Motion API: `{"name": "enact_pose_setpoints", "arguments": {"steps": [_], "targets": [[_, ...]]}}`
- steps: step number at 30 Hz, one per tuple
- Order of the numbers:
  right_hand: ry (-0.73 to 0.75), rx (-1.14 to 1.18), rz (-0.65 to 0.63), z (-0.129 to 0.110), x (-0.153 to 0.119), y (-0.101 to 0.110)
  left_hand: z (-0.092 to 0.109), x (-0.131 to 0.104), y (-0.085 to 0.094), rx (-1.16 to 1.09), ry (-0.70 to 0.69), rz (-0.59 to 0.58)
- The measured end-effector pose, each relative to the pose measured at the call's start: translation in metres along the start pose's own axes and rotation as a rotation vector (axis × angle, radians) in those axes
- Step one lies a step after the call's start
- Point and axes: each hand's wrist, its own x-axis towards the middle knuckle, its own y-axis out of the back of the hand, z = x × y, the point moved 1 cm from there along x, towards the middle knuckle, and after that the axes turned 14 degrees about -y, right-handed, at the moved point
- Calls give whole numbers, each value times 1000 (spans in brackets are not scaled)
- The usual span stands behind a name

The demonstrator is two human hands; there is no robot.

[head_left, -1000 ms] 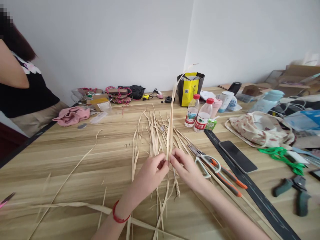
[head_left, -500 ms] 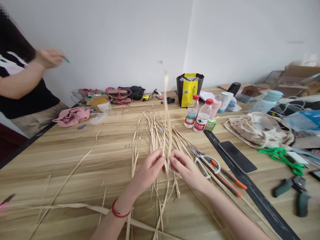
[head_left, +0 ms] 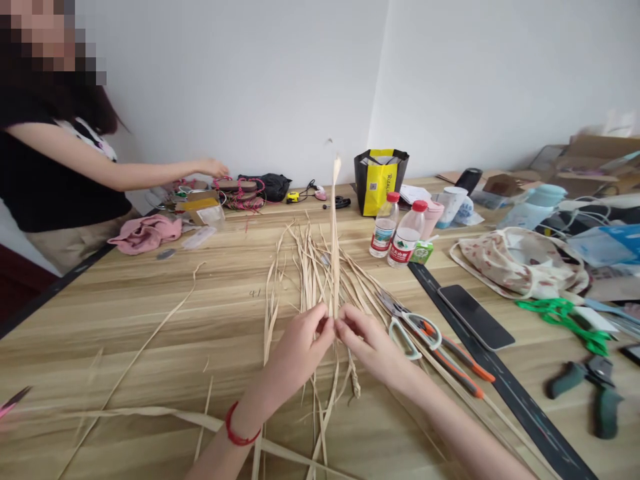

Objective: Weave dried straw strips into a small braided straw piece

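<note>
My left hand (head_left: 306,340) and my right hand (head_left: 364,339) are side by side over the middle of the table, each pinching a pale dried straw strip (head_left: 335,233). The strip stands upright above my fingertips, its upper end in front of the wall. Beneath and beyond the hands lies a loose bundle of straw strips (head_left: 309,260), partly hidden by the held piece. A red cord bracelet (head_left: 235,427) circles my left wrist. Scissors with pale handles (head_left: 407,327) lie just right of my right hand, over orange-and-grey handled pliers (head_left: 457,367).
Two red-capped bottles (head_left: 406,237) stand before a black-and-yellow bag (head_left: 380,183). A phone (head_left: 475,317), pruning shears (head_left: 590,387) and a floral cloth bag (head_left: 520,260) lie at right. At left, a co-worker's arm (head_left: 140,175) reaches over clutter; a pink cloth (head_left: 145,233) lies nearby.
The two upright straw lengths between my hands have come together, and my fingertips are closer. The co-worker's raised hand has moved right and down, toward the clutter at the back.
</note>
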Motion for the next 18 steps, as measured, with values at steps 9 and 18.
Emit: {"name": "enact_pose_setpoints", "arguments": {"steps": [9,18], "targets": [[13,168,-11,5,2,0,-2,-1,1,-182,62,-32],[9,-96,62,2,1,0,8,-2,-2,160,9,-35]]}}
